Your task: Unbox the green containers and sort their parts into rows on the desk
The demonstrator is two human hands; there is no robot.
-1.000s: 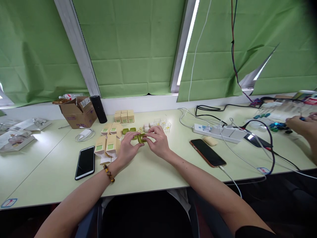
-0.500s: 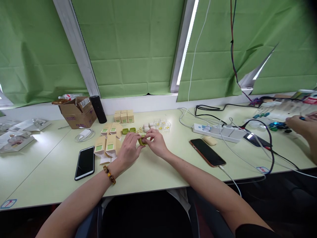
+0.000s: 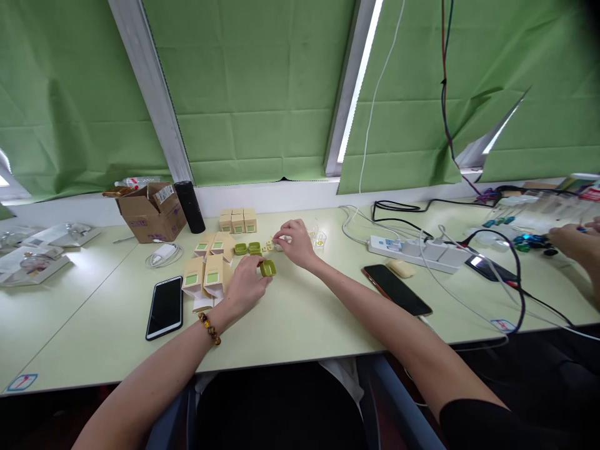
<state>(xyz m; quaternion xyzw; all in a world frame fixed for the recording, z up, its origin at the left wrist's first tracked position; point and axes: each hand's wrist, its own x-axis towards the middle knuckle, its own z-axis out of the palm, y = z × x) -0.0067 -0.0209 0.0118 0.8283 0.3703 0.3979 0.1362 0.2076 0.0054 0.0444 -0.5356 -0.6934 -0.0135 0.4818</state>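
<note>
My left hand grips a small olive-green tray by its side, hollow face turned toward me, just above the table. My right hand has its fingertips pinched together over a few small pale pieces, mostly hidden beneath it; whether anything sits between the fingertips is too small to see. Similar green trays lie beyond my left hand, beside tiny yellowish pieces. Clear little containers with yellow inside stand to the right of my right hand, partly covered by it.
Open paper boxes stand left of my left hand, with closed small boxes behind. A white phone lies left; another phone and a power strip lie right. Another person's hand is at far right.
My right hand has left the green tray and moved away from me to the small pale pieces. My left hand still holds the tray, now turned to show its hollow.
</note>
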